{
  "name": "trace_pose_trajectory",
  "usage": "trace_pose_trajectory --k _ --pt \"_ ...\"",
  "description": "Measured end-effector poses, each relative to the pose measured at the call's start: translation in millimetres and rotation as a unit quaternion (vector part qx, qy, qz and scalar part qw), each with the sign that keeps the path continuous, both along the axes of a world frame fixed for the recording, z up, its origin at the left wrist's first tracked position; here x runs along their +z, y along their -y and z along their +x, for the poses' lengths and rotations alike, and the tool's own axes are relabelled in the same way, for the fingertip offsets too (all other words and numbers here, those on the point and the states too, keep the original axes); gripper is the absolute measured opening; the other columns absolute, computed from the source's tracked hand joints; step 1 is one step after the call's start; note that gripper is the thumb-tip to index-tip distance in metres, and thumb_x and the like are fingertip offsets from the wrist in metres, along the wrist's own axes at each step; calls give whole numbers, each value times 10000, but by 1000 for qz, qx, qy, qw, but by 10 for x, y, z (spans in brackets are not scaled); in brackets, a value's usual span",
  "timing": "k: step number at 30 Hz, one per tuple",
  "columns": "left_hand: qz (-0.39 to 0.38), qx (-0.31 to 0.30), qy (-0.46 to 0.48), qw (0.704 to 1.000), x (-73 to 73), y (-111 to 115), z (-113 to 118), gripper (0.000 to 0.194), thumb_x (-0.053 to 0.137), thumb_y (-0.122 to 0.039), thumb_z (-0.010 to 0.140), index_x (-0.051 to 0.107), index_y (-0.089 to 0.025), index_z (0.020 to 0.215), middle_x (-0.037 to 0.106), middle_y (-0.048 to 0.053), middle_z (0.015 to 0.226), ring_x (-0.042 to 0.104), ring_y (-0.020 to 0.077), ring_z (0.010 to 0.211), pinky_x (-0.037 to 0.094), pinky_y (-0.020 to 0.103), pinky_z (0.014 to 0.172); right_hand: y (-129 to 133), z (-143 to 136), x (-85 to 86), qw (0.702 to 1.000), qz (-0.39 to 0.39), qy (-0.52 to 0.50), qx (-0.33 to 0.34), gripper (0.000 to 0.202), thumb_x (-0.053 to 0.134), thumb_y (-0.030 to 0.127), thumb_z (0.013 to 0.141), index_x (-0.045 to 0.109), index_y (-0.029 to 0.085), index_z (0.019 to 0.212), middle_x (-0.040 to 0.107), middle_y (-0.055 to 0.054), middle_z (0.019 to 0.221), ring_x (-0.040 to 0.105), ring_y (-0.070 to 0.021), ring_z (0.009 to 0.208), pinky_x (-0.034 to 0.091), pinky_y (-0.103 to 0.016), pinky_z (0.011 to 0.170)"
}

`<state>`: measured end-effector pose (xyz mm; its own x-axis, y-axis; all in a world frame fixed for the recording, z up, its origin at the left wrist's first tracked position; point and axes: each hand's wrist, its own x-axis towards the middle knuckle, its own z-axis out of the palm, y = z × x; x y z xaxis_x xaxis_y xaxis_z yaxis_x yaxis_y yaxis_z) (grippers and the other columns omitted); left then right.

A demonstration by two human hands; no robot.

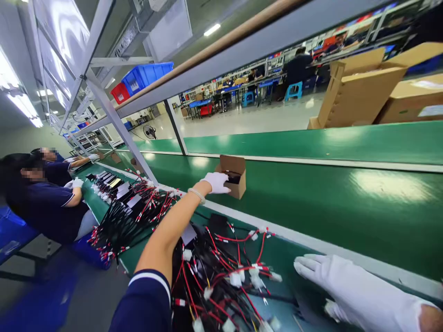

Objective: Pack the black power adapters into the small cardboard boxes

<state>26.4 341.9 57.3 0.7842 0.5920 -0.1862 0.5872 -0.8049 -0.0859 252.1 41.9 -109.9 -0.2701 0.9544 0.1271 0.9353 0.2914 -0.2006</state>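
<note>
1. White fabric gloves cover both of the person's hands; a dark blue sleeve with a white-striped cuff shows on the left arm.
2. The left hand (216, 182) is stretched far forward over the green conveyor belt (311, 198). Its fingers are curled against the near side of a small cardboard box (234, 176), touching it. Whether the fingers actually clamp the box wall cannot be told from this view.
3. The small cardboard box stands upright on the belt with its top flap raised; a dark item lies inside it.
4. The right hand (349, 290) lies low at the near edge of the belt, fingers extended and spread, palm down. It is released and holds nothing; its fingertips point towards a pile of wire harnesses (221, 272) just beside it.
5. The wire harnesses consist of red and black leads with white connectors, heaped on the near bench between the two arms.
6. A second heap of similar leads (134, 207) lies further left along the bench, with flat dark modules (110, 182) beyond it.
7. Two co-workers in dark blue shirts (51, 203) sit at the left, their gloved hands on the bench.
8. Large cardboard cartons (360, 92) stand on the far side of the line; blue (147, 76) and red (120, 93) bins sit on the overhead rack.
</note>
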Motion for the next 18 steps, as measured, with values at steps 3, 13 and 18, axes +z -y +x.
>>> trace_pose_trajectory --k 3,13,18 --pt "-8 4 22 1000 245 288 -236 526 627 -446 1009 592 -146 1439 621 164 1514 608 333 1382 504 493 1152 318 -172 -332 999 -31 -7 3 782 657 153 576 738 177 1353 682 -204 1370 708 -391 1189 619 -534 1017" --pt "-9 -147 244 959 668 2022 -1389 525 646 -470 975 620 -273 1461 652 92 1509 535 309 1488 408 493 1267 637 -488 -51 993 31 -71 -89 552 546 303 812 729 246 1330 702 -142 1361 724 -370 1145 614 -532 1024" --pt "19 -18 338 941 343 2438 -2125 536 660 -420 980 592 -310 1500 636 85 1528 511 307 1509 413 522 1272 529 -203 -1011 981 54 -133 -128 610 639 425 699 712 527 1296 757 -73 1244 741 -439 989 624 -615 862"
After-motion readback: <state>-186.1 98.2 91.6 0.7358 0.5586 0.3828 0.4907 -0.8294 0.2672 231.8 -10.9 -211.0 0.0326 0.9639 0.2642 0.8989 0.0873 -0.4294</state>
